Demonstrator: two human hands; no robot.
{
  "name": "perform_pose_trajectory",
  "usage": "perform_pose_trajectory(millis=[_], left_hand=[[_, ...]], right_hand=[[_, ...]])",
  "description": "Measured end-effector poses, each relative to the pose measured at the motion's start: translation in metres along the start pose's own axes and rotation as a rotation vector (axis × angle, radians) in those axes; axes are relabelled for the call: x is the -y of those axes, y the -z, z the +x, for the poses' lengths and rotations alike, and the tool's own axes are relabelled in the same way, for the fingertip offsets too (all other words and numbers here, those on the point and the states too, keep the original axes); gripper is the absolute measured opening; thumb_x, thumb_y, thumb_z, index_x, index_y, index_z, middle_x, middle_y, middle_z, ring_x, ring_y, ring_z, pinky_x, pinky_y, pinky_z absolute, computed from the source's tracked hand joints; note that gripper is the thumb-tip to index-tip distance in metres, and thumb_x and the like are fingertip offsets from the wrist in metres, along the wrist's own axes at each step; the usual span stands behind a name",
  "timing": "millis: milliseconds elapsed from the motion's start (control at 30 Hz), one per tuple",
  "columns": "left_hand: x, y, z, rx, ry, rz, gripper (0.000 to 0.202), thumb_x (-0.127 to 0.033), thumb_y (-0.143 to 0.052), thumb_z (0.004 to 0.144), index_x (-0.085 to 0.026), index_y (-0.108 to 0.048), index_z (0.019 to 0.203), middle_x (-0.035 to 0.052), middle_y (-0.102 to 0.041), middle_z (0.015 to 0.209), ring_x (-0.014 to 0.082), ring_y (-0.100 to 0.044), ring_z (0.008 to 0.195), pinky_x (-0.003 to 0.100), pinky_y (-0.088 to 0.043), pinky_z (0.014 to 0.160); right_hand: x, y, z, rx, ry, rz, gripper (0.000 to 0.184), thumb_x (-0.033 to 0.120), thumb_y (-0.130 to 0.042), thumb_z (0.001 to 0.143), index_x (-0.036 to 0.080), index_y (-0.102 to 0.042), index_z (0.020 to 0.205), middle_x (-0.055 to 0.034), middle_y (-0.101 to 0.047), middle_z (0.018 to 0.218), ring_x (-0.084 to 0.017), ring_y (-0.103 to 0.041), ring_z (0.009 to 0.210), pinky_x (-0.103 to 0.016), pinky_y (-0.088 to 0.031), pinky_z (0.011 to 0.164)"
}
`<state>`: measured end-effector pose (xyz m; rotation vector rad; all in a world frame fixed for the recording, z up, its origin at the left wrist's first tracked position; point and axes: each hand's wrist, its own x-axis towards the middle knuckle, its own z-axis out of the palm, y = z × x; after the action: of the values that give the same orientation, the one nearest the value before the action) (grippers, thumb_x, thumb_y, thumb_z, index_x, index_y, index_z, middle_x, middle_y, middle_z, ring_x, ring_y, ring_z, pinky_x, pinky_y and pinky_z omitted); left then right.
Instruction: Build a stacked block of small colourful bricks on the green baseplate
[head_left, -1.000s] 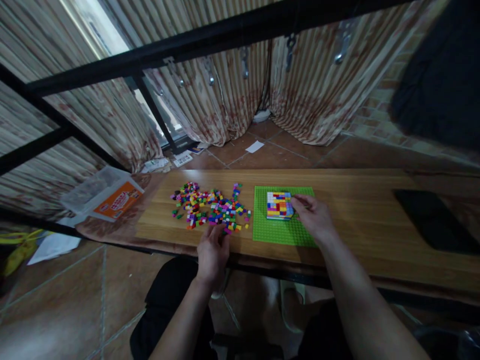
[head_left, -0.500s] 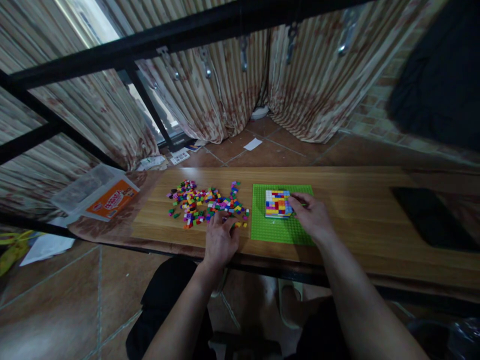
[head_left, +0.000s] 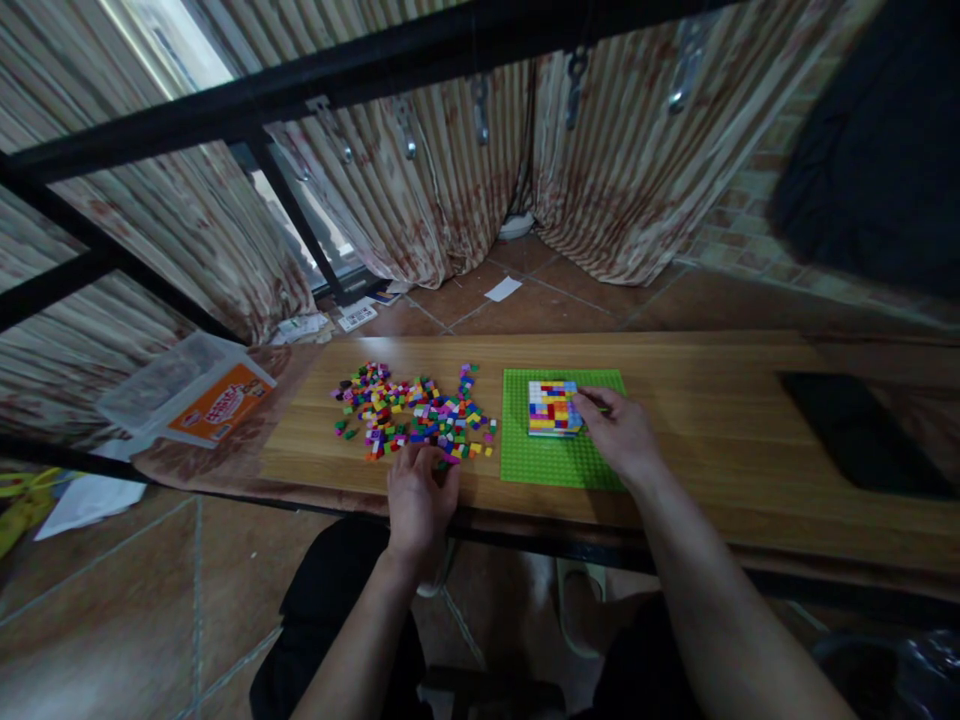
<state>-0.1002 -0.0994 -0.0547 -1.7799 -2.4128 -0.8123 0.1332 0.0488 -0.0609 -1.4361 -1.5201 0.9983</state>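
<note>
A low, layered block of toy bricks [head_left: 553, 408] in white, yellow, red and blue stands on a green studded baseplate [head_left: 525, 468]. My right hand [head_left: 619, 435] is at its right side, thumb and fingers closed against the edge. Left of the baseplate lies a loose pile of small coloured toy bricks [head_left: 420, 392]. Along the front edge of that pile is my left hand [head_left: 421, 492], its fingers curled down to the tabletop. Close to the fingertips shows a small magenta brick [head_left: 451, 459]; whether the fingers grip a brick is hidden.
The wooden tabletop [head_left: 697, 420] carries a dark flat panel [head_left: 862, 430] at the right. A clear plastic box [head_left: 180, 390] with an orange label stands at the left end. A black metal bar [head_left: 360, 75] crosses above, before striped curtains.
My left hand has drawn left and slightly toward me, uncovering bricks at the pile's front. My right hand stays at the brick block. The whole view has shifted slightly.
</note>
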Motion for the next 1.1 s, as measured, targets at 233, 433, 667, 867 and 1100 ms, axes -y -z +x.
perform_pose_trajectory(millis=[233, 433, 667, 867, 1100], left_hand=[[-0.011, 0.003, 0.001, -0.056, -0.001, -0.02, 0.008, -0.026, -0.06, 0.081, -0.019, -0.061, 0.085, 0.0089, -0.064, 0.098, 0.0267, -0.061, 0.095, 0.042, -0.048, 0.084], [-0.057, 0.01, 0.01, 0.006, 0.023, -0.308, 0.009, -0.023, -0.059, 0.081, -0.021, -0.061, 0.09, 0.0001, -0.067, 0.08, 0.0155, -0.065, 0.072, 0.028, -0.051, 0.069], [-0.104, -0.012, 0.028, 0.087, -0.068, -0.559, 0.01, -0.016, -0.059, 0.079, -0.02, -0.061, 0.088, 0.001, -0.07, 0.085, 0.013, -0.067, 0.072, 0.024, -0.054, 0.067], [-0.116, -0.02, 0.035, 0.087, -0.059, -0.592, 0.014, -0.014, -0.059, 0.078, -0.019, -0.06, 0.091, 0.0018, -0.071, 0.084, 0.0133, -0.068, 0.071, 0.025, -0.055, 0.067], [-0.118, -0.026, 0.038, 0.05, -0.013, -0.694, 0.013, -0.015, -0.057, 0.08, -0.019, -0.062, 0.092, 0.0021, -0.07, 0.084, 0.0136, -0.068, 0.074, 0.024, -0.055, 0.066]], right_hand=[[0.007, 0.002, -0.002, 0.0, 0.015, -0.003, 0.043, 0.049, -0.057, 0.08, 0.015, -0.071, 0.101, -0.0108, -0.074, 0.093, -0.022, -0.067, 0.075, -0.037, -0.053, 0.07], [0.011, 0.001, -0.002, -0.019, 0.028, 0.014, 0.038, 0.045, -0.057, 0.081, 0.015, -0.071, 0.099, -0.0105, -0.075, 0.095, -0.023, -0.068, 0.08, -0.037, -0.053, 0.075], [0.01, 0.004, -0.003, -0.026, 0.052, -0.003, 0.037, 0.043, -0.057, 0.081, 0.015, -0.071, 0.1, -0.0103, -0.074, 0.094, -0.022, -0.068, 0.079, -0.037, -0.053, 0.074], [0.015, 0.006, -0.005, -0.027, 0.061, -0.023, 0.034, 0.04, -0.056, 0.081, 0.016, -0.071, 0.1, -0.0102, -0.074, 0.095, -0.021, -0.068, 0.078, -0.036, -0.053, 0.074], [0.021, 0.007, -0.006, -0.035, 0.064, -0.036, 0.032, 0.039, -0.057, 0.082, 0.017, -0.071, 0.101, -0.0094, -0.074, 0.096, -0.02, -0.067, 0.074, -0.035, -0.052, 0.072]])
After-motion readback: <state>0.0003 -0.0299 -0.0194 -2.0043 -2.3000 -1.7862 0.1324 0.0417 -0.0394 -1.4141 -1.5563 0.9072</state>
